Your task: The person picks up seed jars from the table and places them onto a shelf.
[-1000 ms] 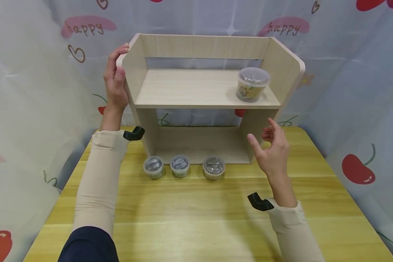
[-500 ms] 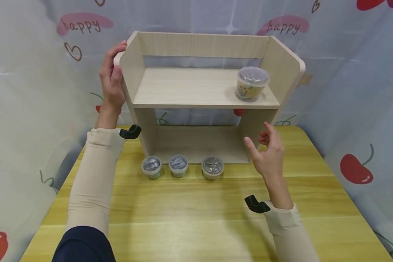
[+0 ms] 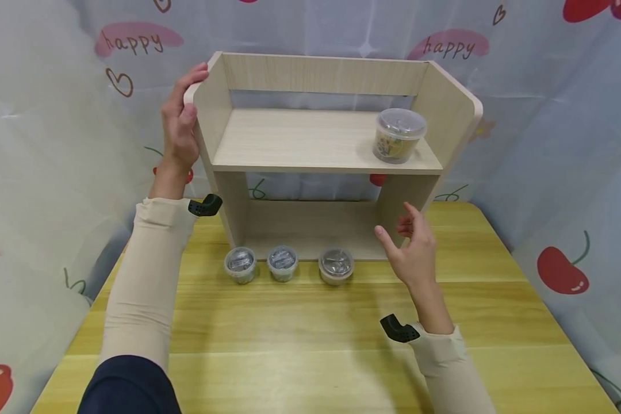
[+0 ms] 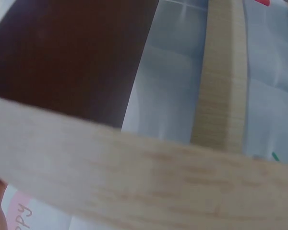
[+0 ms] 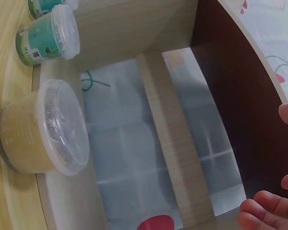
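My left hand (image 3: 180,123) grips the upper left side panel of a pale wooden two-tier shelf (image 3: 321,138), thumb in front and fingers over the edge. The open right hand (image 3: 416,244) hovers before the shelf's lower right side, holding nothing. Three lidded plastic tubs stand in a row before the lower tier: a left tub (image 3: 240,264), a middle tub (image 3: 282,263) and a right tub (image 3: 336,266), the one nearest my right hand. In the right wrist view the right tub (image 5: 26,132) looks tan, and a tub beyond it (image 5: 38,45) has a teal label.
A larger lidded tub (image 3: 399,135) with yellowish contents sits on the upper tier at the right. The shelf stands on a yellow wooden table (image 3: 300,339). A printed curtain (image 3: 564,144) hangs behind and at both sides.
My right hand has drifted left and slightly down, closer to the right tub. The left hand keeps its grip on the side panel; the tubs stay where they were.
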